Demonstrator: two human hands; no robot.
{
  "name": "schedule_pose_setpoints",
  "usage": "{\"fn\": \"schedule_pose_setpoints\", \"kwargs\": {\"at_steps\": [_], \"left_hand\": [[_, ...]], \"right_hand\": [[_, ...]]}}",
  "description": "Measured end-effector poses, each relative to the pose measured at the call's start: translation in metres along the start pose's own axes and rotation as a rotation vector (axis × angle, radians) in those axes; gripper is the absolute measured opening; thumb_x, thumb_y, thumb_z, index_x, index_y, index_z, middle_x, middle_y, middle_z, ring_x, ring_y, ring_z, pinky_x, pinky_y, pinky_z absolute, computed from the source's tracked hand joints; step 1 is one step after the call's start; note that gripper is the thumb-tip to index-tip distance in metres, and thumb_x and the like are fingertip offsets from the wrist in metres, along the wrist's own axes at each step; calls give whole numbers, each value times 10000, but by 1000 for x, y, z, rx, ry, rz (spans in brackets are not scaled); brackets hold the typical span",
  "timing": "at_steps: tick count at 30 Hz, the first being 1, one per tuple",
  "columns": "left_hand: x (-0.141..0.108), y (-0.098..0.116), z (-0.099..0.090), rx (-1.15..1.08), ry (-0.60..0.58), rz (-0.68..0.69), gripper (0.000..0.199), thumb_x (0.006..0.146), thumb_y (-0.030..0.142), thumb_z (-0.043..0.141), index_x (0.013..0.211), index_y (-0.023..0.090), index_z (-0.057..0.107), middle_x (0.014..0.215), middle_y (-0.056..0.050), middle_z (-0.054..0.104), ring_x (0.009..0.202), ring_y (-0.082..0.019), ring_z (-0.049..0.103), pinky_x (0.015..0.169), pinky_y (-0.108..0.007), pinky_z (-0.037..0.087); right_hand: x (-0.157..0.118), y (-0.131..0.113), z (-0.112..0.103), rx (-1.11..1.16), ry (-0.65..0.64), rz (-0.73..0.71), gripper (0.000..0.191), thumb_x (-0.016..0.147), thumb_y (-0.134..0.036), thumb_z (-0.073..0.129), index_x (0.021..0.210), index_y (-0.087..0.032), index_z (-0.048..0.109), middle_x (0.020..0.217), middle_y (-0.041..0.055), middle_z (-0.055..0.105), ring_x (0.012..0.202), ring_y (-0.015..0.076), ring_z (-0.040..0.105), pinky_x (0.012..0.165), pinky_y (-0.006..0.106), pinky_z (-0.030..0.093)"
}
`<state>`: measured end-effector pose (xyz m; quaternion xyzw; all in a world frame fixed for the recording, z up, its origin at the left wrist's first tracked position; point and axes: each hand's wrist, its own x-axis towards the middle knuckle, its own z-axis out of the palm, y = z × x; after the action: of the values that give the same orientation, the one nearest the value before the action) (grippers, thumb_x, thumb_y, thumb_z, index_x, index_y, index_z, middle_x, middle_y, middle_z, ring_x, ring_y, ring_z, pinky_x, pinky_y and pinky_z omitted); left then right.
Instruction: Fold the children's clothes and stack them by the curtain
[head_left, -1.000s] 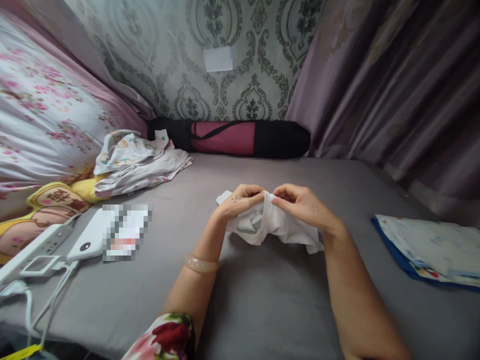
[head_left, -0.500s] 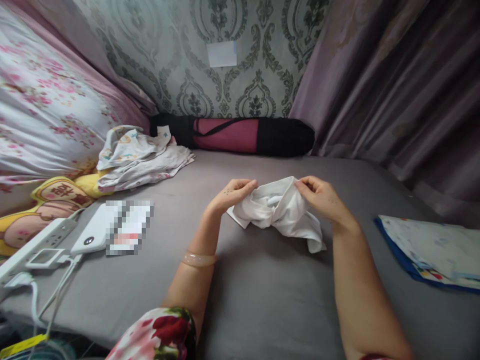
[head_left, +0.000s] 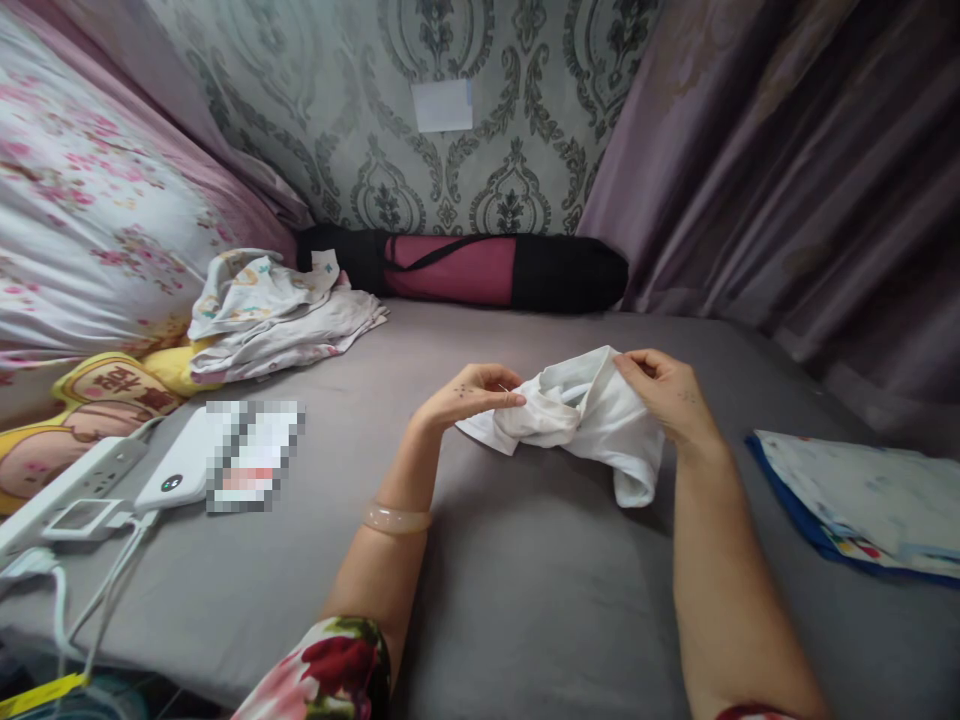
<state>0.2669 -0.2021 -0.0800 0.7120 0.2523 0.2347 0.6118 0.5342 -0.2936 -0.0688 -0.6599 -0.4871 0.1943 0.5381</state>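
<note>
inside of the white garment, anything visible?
Through the opening of the white garment, held between the left hand and right hand, only pale, partly shaded inner fabric shows. Deeper inside is covered by folds; can't tell.

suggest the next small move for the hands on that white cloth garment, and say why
I'd probably ease the left hand slightly outward, away from the right hand: the white cloth garment looks slack and creased between them, and its opening slants up toward the right hand's pinch, so a little tension might even it out.
</note>
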Motion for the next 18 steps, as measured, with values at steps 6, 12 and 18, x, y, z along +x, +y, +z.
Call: {"fn": "schedule_pose_setpoints", "kwargs": {"at_steps": [6, 12, 18], "left_hand": [[3, -5, 1, 17, 11, -11, 394, 711, 431, 748, 973, 139, 708, 891, -64, 694, 799, -166, 613, 697, -264, 459], [4, -5, 2, 44, 117, 0, 388, 731, 484, 700, 863, 120, 710, 727, -18, 644, 659, -118, 537, 584, -227, 378], [2, 7, 2, -25, 414, 37, 409, 708, 499, 687, 866, 122, 670, 693, -9, 616, 612, -102, 504, 549, -212, 352]], "right_hand": [[2, 4, -1, -58, 22, -37, 455, 702, -620, 681, 836, -186, 694, 779, 37, 678, 686, 175, 593, 597, 277, 451], [1, -1, -1, -70, -1, -62, 433, 708, -604, 671, 811, -184, 693, 747, 26, 669, 669, 164, 574, 608, 273, 435], [-6, -13, 2, -24, -54, -143, 395, 738, -558, 657, 822, -173, 692, 747, 18, 668, 664, 149, 567, 621, 266, 424]]}}
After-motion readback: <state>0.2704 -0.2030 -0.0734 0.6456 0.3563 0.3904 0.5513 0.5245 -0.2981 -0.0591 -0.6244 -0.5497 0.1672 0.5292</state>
